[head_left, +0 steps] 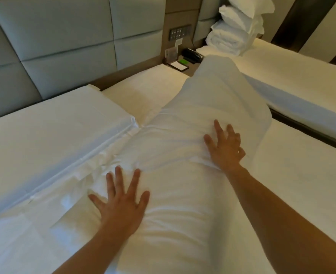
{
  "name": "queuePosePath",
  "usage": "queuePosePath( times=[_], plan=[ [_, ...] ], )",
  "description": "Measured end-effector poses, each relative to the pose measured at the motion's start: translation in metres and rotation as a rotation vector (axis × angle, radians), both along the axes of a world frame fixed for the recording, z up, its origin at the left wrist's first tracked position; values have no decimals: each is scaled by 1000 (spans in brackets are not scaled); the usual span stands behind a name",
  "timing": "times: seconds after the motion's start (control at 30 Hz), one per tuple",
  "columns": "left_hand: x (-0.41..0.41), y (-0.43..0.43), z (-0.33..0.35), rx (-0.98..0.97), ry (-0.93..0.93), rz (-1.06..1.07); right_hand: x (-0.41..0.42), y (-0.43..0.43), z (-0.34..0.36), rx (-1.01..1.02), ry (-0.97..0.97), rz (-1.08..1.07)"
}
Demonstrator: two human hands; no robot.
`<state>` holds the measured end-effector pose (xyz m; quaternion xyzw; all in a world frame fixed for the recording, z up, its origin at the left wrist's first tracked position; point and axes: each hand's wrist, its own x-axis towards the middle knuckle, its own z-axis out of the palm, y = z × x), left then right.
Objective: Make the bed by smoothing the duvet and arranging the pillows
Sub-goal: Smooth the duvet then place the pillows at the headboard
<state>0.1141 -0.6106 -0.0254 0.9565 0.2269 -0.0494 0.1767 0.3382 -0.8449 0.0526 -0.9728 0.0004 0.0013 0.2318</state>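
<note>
1. Two flat palms are the tools at this step: the left hand [121,204] lies spread, fingers fanned, on the near part of the bunched duvet [183,155], and the right hand [225,147] lies spread further up it. Neither hand grips or pinches anything.
2. The duvet runs as a long rolled ridge down the middle of the bed [301,184], from the near edge toward the head edge, with bare mattress cover showing on its right side.
3. On its left it meets a flat folded layer [44,139]; creases gather along that seam, so I would judge that the place to work first.
4. Press lightly and sweep outward from the ridge toward both side edges rather than along it, so the bulk opens instead of travelling.
5. Keep the fingers wide to spread pressure; a digging fingertip would likely drag new wrinkles.
6. Pillows [240,26] are stacked on the neighbouring bed [301,62], well apart; leave them until the cover lies flat.
</note>
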Motion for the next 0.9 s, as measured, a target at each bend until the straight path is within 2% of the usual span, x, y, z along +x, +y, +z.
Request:
queuePosePath(
  times=[0.13,0.37,0.6,0.77,0.9],
  plan=[
    [9,18,-18,22,-3,-26,55,-7,6,-80,88,18],
    [40,70,-47,121,-40,-201,142,47,-3,-237,151,36],
    [65,93,-58,25,-48,-189,214,104,-53,-375,306,89],
    [75,97,-75,19,-31,-209,234,106,-93,-439,371,73],
    [74,89,-75,13,28,-223,232,95,-93,-455,432,67]
  ],
)
